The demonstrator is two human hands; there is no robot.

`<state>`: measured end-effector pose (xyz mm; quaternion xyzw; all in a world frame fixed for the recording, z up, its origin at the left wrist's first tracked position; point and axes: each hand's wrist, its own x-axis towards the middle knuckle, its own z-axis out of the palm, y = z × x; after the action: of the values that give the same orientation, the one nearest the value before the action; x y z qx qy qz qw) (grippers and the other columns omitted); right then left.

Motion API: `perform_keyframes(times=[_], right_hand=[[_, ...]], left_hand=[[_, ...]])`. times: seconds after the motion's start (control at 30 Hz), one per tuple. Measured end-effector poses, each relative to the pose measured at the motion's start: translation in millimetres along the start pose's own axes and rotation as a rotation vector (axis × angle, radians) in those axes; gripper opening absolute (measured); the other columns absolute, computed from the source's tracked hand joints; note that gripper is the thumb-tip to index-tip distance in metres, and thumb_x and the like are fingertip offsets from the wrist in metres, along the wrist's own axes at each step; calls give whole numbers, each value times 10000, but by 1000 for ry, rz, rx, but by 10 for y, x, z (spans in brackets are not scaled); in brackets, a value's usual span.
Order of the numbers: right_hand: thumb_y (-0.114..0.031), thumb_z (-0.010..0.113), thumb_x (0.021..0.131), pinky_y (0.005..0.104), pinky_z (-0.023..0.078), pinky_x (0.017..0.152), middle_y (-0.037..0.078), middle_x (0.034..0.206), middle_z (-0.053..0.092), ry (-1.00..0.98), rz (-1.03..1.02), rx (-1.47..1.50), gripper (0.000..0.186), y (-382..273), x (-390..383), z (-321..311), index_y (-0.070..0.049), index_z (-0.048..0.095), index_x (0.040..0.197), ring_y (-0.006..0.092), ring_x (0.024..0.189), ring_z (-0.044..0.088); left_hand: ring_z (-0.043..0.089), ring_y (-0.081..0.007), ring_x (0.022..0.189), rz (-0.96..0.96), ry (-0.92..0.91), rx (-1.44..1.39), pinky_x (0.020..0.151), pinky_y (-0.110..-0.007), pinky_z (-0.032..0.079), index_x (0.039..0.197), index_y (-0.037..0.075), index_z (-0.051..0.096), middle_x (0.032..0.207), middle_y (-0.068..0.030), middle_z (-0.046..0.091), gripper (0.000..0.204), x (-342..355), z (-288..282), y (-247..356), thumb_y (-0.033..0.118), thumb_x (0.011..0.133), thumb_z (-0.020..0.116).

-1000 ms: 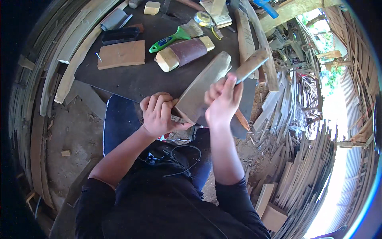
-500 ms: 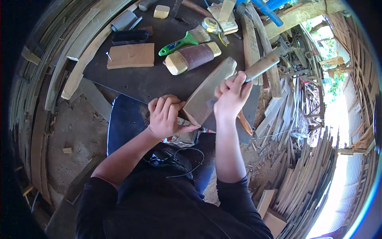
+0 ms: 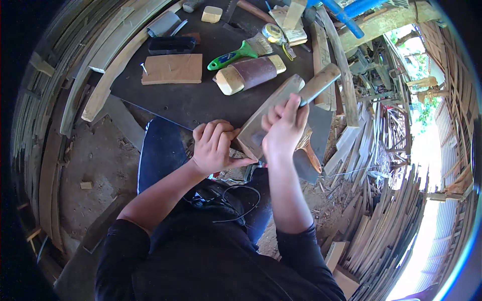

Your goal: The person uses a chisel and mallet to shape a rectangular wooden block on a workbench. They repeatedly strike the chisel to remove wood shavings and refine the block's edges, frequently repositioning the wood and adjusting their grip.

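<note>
My left hand (image 3: pixel 215 146) grips the near end of a pale wooden block (image 3: pixel 275 106), thumb beneath its corner and fingers over the side. The block lies slanted on the dark tabletop. My right hand (image 3: pixel 285 126) is closed round a tool with a flat wooden handle (image 3: pixel 321 83), which sticks out up and to the right. A greyish blade shows faintly below the fingers, against the block's face; its exact kind is unclear. Partly behind my right wrist lies a brush with an orange-brown handle (image 3: pixel 312 156).
Beyond the block lie a sandpaper-wrapped wood block (image 3: pixel 253 74), a green-handled paintbrush (image 3: pixel 241 54), a tape measure (image 3: pixel 272 33) and a brown board (image 3: pixel 172 68) with nails. A black tray (image 3: pixel 172 45) sits behind it. Timber strips (image 3: pixel 384 220) are piled at the right.
My right hand has drawn the tool toward me and slightly left along the block. My left hand keeps its hold. The whole view has shifted a little.
</note>
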<state>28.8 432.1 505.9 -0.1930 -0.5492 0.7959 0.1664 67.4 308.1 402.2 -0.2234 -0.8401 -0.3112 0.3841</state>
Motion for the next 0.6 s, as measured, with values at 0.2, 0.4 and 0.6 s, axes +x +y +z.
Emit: perform_keyframes(times=[0.2,0.4,0.6], right_hand=[[-364,532,1046,220,245,458,-48,741,377,-47,13,40,283,70,-105,-1,-118,453,1161,49,525,295],[-350,530,1048,232,234,441,-61,696,371,-159,131,148,226,54,130,-139,-132,498,1099,54,509,287],[-367,629,995,227,295,482,-68,756,410,-117,179,342,188,148,133,-284,-251,511,1083,67,573,376]], left_hand=[[598,-207,912,1,-8,25,852,-374,354,963,57,636,958,-45,599,696,-19,-5,12,694,700,734],[574,-245,909,20,-44,27,853,-409,348,973,57,632,983,-75,587,696,-43,9,26,675,682,764],[574,-258,902,-8,-16,-26,830,-417,371,1009,75,657,985,-94,594,538,60,-148,64,495,715,822]])
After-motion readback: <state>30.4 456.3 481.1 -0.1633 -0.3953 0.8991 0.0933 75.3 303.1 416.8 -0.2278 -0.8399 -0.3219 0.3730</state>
